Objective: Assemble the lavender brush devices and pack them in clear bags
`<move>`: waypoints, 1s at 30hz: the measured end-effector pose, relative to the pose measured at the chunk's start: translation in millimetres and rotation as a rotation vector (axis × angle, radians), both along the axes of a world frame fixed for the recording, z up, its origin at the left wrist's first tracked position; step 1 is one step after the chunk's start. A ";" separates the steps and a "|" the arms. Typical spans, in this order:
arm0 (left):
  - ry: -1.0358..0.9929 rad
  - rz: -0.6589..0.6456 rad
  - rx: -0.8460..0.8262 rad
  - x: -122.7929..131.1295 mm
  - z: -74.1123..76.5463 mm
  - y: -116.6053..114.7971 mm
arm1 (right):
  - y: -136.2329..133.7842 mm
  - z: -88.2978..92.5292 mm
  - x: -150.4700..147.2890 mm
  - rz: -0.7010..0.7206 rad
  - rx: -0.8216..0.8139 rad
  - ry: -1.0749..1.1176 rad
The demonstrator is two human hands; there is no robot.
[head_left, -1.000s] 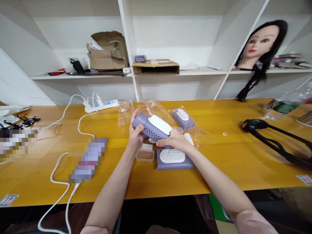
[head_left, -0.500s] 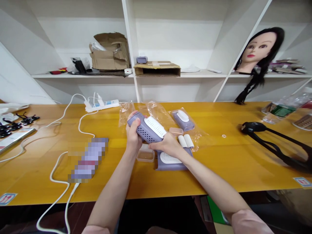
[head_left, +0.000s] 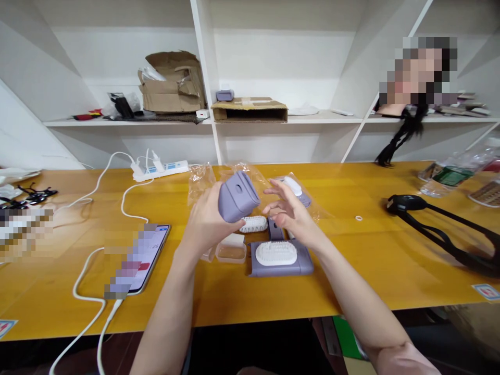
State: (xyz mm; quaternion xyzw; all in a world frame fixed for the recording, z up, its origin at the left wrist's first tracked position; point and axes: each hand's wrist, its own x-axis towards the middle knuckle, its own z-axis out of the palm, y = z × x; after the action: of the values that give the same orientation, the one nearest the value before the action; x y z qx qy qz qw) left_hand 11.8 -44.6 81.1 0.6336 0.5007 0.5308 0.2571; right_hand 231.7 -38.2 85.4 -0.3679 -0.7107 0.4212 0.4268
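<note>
My left hand (head_left: 205,221) grips a purple brush-shaped device (head_left: 237,196) and holds it above the yellow table (head_left: 371,255), one end turned toward me. My right hand (head_left: 287,211) hovers just right of it, fingers spread, holding nothing. Below the hands lie a second purple device with a white bristle pad (head_left: 278,256), a loose white bristle pad (head_left: 253,224) and a small clear lidded box (head_left: 232,250). A third purple device (head_left: 296,188) in a clear plastic bag lies behind my right hand.
A phone (head_left: 146,255) on a white cable (head_left: 84,291) lies at left, a white power strip (head_left: 160,170) behind it. A black strap device (head_left: 441,221) and a plastic bottle (head_left: 453,174) are at right. Cardboard boxes (head_left: 250,109) and a mannequin head stand on the shelf.
The white bristle pad has come off the held device and now lies on the table. My right hand has let go and opened. My left hand has turned the device end-on.
</note>
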 end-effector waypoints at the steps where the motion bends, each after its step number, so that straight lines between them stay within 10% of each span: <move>1: 0.187 0.082 0.076 0.9 1.5 -1.9 | -1.2 2.1 1.6 0.018 0.034 0.018; 8: 0.836 0.262 0.372 38.5 -21.7 -4.4 | -15.1 -0.1 -22.3 -0.246 0.164 -0.201; 30: 0.760 0.276 0.543 44.8 -37.1 6.4 | 5.6 -15.1 -26.3 -0.214 0.274 -0.022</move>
State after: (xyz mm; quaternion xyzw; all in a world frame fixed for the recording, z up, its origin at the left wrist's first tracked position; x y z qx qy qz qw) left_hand 56.6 -38.2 44.0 0.7544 0.4820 0.4025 -0.1911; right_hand 205.4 -32.5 70.3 -0.3846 -0.7229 0.2682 0.5075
